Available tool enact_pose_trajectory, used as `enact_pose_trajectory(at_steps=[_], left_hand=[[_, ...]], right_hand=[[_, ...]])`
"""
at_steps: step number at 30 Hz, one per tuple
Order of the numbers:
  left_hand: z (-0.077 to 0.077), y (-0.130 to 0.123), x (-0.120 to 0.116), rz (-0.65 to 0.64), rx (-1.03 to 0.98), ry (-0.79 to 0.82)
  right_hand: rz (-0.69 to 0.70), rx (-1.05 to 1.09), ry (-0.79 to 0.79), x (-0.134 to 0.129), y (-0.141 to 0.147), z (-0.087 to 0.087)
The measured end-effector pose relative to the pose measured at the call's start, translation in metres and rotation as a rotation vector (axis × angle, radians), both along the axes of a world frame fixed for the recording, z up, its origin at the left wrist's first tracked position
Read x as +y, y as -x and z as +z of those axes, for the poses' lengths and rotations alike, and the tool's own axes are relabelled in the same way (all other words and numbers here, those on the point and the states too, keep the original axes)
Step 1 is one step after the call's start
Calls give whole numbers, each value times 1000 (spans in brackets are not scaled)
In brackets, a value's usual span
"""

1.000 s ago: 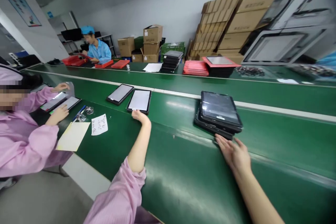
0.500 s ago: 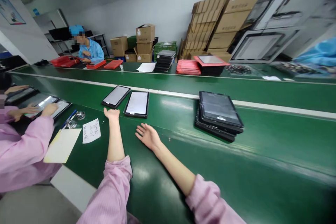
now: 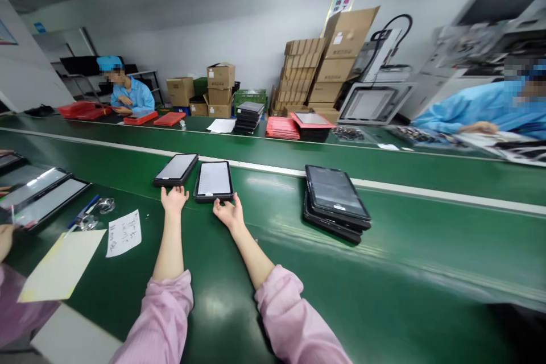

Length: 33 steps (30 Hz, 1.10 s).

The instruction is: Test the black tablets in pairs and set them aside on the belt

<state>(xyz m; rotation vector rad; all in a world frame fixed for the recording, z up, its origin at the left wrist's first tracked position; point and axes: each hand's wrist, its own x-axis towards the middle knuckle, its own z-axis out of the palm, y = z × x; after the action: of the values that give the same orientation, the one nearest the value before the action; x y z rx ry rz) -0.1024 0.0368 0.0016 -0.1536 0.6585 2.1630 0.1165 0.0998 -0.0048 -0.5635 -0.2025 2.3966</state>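
Note:
My left hand [image 3: 174,200] lies open on the green conveyor belt [image 3: 384,261], its fingertips just below the near edge of a black-framed tablet [image 3: 176,166]. My right hand [image 3: 229,212] rests open beside it, its fingers at or barely touching the lower edge of a second tablet [image 3: 214,178] with a lit white screen. Neither hand holds anything. To the right lies a stack of dark tablets [image 3: 335,198], apart from both hands. Pink sleeves cover both my forearms up to the wrists' bare skin.
At the left, a co-worker's pink sleeve [image 3: 21,301] sits by tablets [image 3: 45,199], a handwritten note [image 3: 123,233] and a pale sheet [image 3: 62,266]. Beyond the belt's white strip, a second belt holds red trays [image 3: 168,119] and tablets. Blue-clad co-workers [image 3: 478,114] sit opposite, before cardboard boxes [image 3: 328,62].
My right hand has moved left from the tablet stack to the lit tablet. My left hand has shifted left and down, below the other tablet. The view has turned, bringing a blue-sleeved co-worker in at right.

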Motion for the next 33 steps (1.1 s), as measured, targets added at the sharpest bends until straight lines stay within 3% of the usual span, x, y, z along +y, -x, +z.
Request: enact_pose_trajectory(at_steps=[6, 10, 13, 17, 22, 24, 27, 30, 33], left_hand=[[5, -49, -14, -174, 17, -124], [7, -83, -28, -330, 48, -98], [8, -115, -40, -504, 77, -15], [2, -170, -72, -767, 93, 90], [-12, -227, -157, -1200, 162, 148], [-16, -245, -194, -1292, 206, 144], [-17, -270, -237, -1333, 280, 116], [-7, -285, -265, -1325, 404, 127], [13, -281, -282, -1383, 674, 229]], right_hand=[[-170, -112, -239, 2, -40, 6], [-329, -214, -382, 2, -96, 10], [-385, -278, -448, -14, -145, 5], [-438, -353, -446, -71, -206, -10], [-512, -494, -473, -174, -265, -19], [-485, -547, -447, -211, -283, -17], [-412, -627, -382, -246, -313, -14], [-217, -783, -388, -257, -351, -6], [-30, -1247, -637, -250, -391, 11]])
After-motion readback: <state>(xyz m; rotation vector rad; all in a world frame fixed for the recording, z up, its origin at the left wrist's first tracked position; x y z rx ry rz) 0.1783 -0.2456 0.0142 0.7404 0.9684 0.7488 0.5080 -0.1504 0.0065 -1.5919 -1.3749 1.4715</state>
